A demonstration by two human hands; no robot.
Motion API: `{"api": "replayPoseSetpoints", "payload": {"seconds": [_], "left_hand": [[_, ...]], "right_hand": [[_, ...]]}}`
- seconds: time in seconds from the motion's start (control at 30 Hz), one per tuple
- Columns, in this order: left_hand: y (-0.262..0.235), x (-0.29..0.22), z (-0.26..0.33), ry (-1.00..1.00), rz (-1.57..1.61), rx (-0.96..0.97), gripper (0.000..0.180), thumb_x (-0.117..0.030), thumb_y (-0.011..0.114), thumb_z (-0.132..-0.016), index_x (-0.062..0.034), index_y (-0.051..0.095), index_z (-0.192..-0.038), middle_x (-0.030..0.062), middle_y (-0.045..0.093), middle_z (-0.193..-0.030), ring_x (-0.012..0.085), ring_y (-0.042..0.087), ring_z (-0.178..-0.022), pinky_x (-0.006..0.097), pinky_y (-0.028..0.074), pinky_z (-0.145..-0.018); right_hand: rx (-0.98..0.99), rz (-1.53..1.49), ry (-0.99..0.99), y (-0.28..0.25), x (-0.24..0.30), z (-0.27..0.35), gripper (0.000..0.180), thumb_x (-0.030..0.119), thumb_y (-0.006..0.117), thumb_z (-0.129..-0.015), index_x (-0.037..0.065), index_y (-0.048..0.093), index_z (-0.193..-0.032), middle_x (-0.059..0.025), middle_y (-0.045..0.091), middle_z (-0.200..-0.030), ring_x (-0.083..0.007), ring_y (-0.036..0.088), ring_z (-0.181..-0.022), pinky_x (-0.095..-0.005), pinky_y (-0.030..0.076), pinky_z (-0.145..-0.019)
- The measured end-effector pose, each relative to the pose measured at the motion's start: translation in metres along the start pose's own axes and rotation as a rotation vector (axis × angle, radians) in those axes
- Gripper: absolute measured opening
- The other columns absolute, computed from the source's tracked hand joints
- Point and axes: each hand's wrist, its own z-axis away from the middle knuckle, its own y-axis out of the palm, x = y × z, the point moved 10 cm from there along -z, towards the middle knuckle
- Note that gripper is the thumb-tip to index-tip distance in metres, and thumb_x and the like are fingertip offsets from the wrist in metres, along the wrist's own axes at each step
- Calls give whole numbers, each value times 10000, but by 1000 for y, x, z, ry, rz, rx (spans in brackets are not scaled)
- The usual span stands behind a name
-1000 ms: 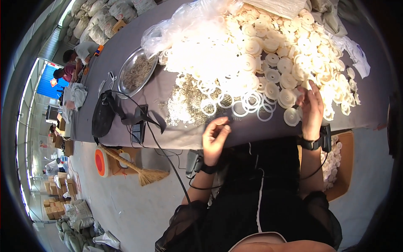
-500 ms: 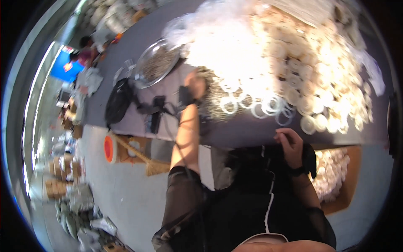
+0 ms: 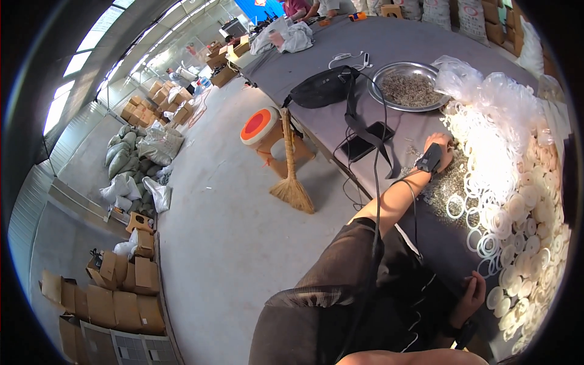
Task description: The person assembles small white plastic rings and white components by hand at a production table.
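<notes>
My left hand [image 3: 443,148] reaches over the table to a heap of small metallic-looking pieces [image 3: 441,193]. Its fingers point away from me against the heap and are mostly hidden, so its grip cannot be seen. Beside the heap lie many thin white rings [image 3: 488,244] and a larger mass of pale round discs [image 3: 528,222], brightly sunlit. Low at the table's near edge is my right hand [image 3: 468,299], with bent fingers held together; anything between them is too small to make out. A dark device is strapped on each wrist.
A steel bowl [image 3: 406,85] of similar small pieces stands beyond my left hand. Nearby lie a black pouch [image 3: 322,87], a phone [image 3: 367,141] and cables. Clear plastic bags [image 3: 496,91] cover part of the pile. A straw broom [image 3: 292,188] leans beside an orange-topped stool [image 3: 260,125].
The view has swung left, bringing in more floor, boxes and sacks, with the table shifted right. My left hand stays at the small-piece heap; my right stays near the table edge.
</notes>
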Motion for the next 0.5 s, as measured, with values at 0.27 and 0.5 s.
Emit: {"api": "replayPoseSetpoints", "payload": {"seconds": [0.27, 0.5], "left_hand": [[-25, -17, 22, -89, 601, -217, 116, -25, 584, -763, -41, 512, -853, 24, 499, -785, 110, 482, -646, 231, 412, -592], [-5, -156, 137, 137, 920, 371, 177, 10, 660, -692, -56, 562, -823, 24, 549, -788, 116, 503, -679, 243, 409, -601]], "right_hand": [[34, 20, -32, 0, -1, -6, 177, 109, 470, -911, 5, 560, -1021, -22, 541, -774, -73, 454, -664, -192, 373, -617], [-5, -20, -59, 4, 7, -8, 248, 95, 479, -895, -13, 510, -1117, -40, 545, -835, -97, 481, -720, -204, 385, -624]]}}
